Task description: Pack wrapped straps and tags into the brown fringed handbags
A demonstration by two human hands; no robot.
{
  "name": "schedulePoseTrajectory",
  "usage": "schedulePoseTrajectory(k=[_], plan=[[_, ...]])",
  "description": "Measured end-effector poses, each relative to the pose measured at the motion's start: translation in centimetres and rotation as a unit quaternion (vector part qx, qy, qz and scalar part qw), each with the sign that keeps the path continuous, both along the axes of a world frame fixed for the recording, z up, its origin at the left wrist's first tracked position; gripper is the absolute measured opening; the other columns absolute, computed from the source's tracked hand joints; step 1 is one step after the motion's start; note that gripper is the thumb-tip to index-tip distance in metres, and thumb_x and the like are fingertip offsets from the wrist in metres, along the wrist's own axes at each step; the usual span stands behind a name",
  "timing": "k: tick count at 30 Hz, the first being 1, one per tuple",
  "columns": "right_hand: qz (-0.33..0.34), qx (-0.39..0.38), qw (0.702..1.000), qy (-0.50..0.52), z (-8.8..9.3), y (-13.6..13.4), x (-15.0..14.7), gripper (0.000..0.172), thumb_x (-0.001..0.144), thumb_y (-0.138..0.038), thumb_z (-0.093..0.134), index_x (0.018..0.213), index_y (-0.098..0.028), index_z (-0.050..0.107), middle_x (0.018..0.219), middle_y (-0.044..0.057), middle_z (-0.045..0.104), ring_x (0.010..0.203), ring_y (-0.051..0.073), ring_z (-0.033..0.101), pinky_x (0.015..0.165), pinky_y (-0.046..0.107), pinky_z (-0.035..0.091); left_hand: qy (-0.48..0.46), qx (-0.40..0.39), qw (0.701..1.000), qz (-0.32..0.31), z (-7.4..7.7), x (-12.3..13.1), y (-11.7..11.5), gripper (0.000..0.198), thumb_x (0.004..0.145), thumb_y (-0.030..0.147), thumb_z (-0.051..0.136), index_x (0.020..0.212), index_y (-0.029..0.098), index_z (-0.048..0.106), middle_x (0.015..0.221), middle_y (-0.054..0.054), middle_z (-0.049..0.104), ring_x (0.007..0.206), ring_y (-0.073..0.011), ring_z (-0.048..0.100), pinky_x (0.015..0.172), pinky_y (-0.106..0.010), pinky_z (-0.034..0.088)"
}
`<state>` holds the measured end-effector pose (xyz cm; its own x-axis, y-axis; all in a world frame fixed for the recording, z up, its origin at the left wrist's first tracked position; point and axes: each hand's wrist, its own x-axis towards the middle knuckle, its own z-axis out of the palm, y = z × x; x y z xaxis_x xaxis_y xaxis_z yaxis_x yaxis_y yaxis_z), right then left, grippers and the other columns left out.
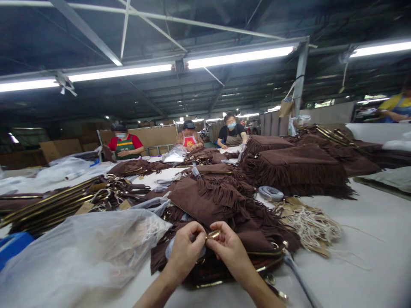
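Between the thumb and index finger of my right hand [229,244] is a small gold-coloured metal fitting [212,235]; its exact kind is too small to tell. My left hand [188,244] is closed in a pinch, fingertips meeting the fitting's left end. What lies inside that pinch is hidden. Both hands are over a brown fringed bag [205,201] that rests on other bags. Beneath my wrists runs a gold zipper [208,284]. A grey wrapped strap [297,273] extends from metal hardware at the bag's right side.
A translucent plastic bag [96,244] lies at left, near stacked zippered bags [64,201]. White strings with tan tags [314,226] are on the white table [362,256] at right. Fringed bags [295,167] are piled behind. Several co-workers [231,134] are across the table.
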<state>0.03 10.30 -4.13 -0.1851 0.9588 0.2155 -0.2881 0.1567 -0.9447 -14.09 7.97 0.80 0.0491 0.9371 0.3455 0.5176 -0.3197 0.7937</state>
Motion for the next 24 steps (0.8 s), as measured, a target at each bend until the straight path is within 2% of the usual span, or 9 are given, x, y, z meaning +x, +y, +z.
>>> schedulePoseTrajectory(k=[3, 6, 8, 12, 15, 17, 19, 21, 24], plan=[[-0.048, 0.019, 0.998, 0.029, 0.8, -0.2, 0.4, 0.048, 0.064, -0.041, 0.082, 0.096, -0.020, 0.052, 0.061, -0.010, 0.055, 0.042, 0.004, 0.042, 0.039, 0.014, 0.030, -0.055, 0.011, 0.998, 0.014, 0.1, -0.6, 0.2, 0.019, 0.080, 0.031, 0.049, 0.068, 0.019, 0.057, 0.067, 0.001, 0.057, 0.068, -0.0157, 0.053, 0.065, -0.024, 0.040], [-0.002, -0.037, 0.996, 0.085, 1.6, -0.8, 0.9, 0.049, 0.062, -0.044, 0.086, 0.092, -0.020, 0.056, 0.056, -0.012, 0.051, 0.039, 0.002, 0.038, 0.035, 0.011, 0.023, -0.059, 0.062, 0.996, 0.021, 0.2, -0.7, 0.2, 0.017, 0.081, 0.030, 0.050, 0.070, 0.019, 0.057, 0.067, 0.001, 0.057, 0.067, -0.0152, 0.053, 0.064, -0.024, 0.041], [0.041, -0.082, 0.989, 0.118, 2.1, -1.2, 1.0, 0.047, 0.059, -0.042, 0.089, 0.087, -0.017, 0.061, 0.057, -0.010, 0.054, 0.042, 0.001, 0.043, 0.036, 0.009, 0.028, -0.029, 0.089, 0.996, -0.001, 0.2, -0.5, -0.1, 0.016, 0.083, 0.026, 0.049, 0.071, 0.019, 0.057, 0.069, 0.001, 0.058, 0.067, -0.0149, 0.054, 0.065, -0.024, 0.040], [0.099, -0.143, 0.966, 0.193, 2.9, -1.9, 1.3, 0.039, 0.056, -0.038, 0.093, 0.077, -0.016, 0.069, 0.072, -0.002, 0.068, 0.063, 0.008, 0.065, 0.060, 0.016, 0.054, -0.019, 0.076, 0.996, -0.046, 0.0, -0.1, -0.4, 0.019, 0.087, 0.025, 0.046, 0.074, 0.019, 0.057, 0.070, 0.000, 0.060, 0.066, -0.0141, 0.055, 0.064, -0.024, 0.041], [0.119, -0.141, 0.952, 0.242, 3.3, -1.9, 1.6, 0.040, 0.063, -0.045, 0.087, 0.087, -0.016, 0.074, 0.091, 0.006, 0.074, 0.088, 0.017, 0.070, 0.079, 0.025, 0.057, -0.089, 0.060, 0.994, -0.016, 0.0, -0.2, -0.1, 0.018, 0.084, 0.029, 0.049, 0.071, 0.019, 0.055, 0.063, 0.003, 0.053, 0.059, -0.0114, 0.049, 0.057, -0.021, 0.038], [0.103, -0.115, 0.961, 0.228, 3.3, -1.8, 1.9, 0.043, 0.061, -0.043, 0.088, 0.093, -0.018, 0.076, 0.098, 0.007, 0.075, 0.096, 0.020, 0.068, 0.087, 0.027, 0.054, -0.144, 0.039, 0.989, -0.003, 0.0, -0.4, 0.2, 0.018, 0.081, 0.033, 0.053, 0.069, 0.019, 0.053, 0.055, 0.007, 0.045, 0.050, -0.0087, 0.042, 0.050, -0.020, 0.033], [0.070, -0.059, 0.983, 0.158, 3.2, -1.6, 1.9, 0.039, 0.060, -0.039, 0.090, 0.090, -0.020, 0.076, 0.093, 0.005, 0.075, 0.092, 0.019, 0.068, 0.085, 0.027, 0.053, -0.193, -0.015, 0.981, -0.027, 0.0, -0.5, 0.3, 0.024, 0.081, 0.041, 0.053, 0.072, 0.019, 0.052, 0.050, 0.009, 0.041, 0.041, -0.0060, 0.034, 0.043, -0.018, 0.026], [0.038, -0.017, 0.996, 0.078, 2.9, -1.4, 1.8, 0.034, 0.060, -0.043, 0.089, 0.080, -0.019, 0.076, 0.083, 0.004, 0.074, 0.082, 0.018, 0.067, 0.078, 0.028, 0.054, -0.221, -0.084, 0.969, -0.071, -0.2, -0.3, 0.2, 0.031, 0.082, 0.050, 0.051, 0.074, 0.020, 0.049, 0.052, 0.008, 0.047, 0.035, -0.0049, 0.034, 0.038, -0.018, 0.020], [0.020, -0.015, 1.000, 0.017, 2.7, -1.2, 1.7, 0.043, 0.056, -0.056, 0.086, 0.070, -0.018, 0.072, 0.067, 0.002, 0.070, 0.068, 0.019, 0.067, 0.066, 0.030, 0.056, -0.192, -0.126, 0.967, -0.115, -0.5, 0.2, 0.0, 0.037, 0.080, 0.055, 0.052, 0.073, 0.020, 0.045, 0.059, 0.004, 0.056, 0.035, -0.0057, 0.042, 0.034, -0.017, 0.020]])
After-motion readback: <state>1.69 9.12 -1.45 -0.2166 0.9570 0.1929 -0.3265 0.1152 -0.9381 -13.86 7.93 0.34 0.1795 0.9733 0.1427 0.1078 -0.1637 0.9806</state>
